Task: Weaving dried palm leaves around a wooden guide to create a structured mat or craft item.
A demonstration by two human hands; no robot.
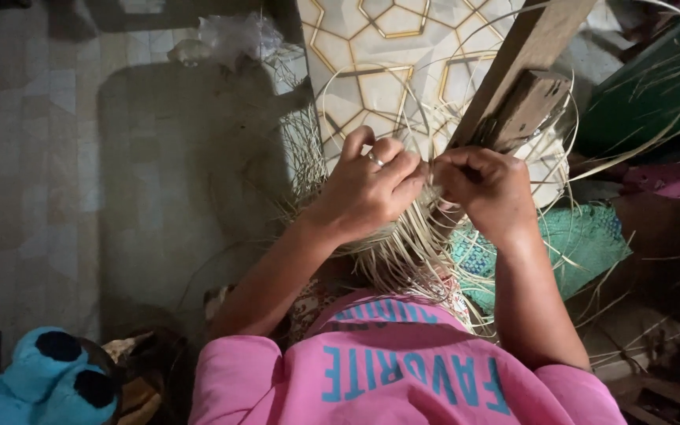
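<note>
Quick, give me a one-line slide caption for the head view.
Left hand and right hand pinch pale straw strips together beside a wooden post, above a pink shirt.

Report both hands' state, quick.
Left hand: closed, pinching pale straw strips.
Right hand: closed, pinching the same strips.

A crumpled, translucent white plastic bag (239,35) lies on the tiled floor at the top of the view, left of centre. No labels, signs or screens are visible.
</note>
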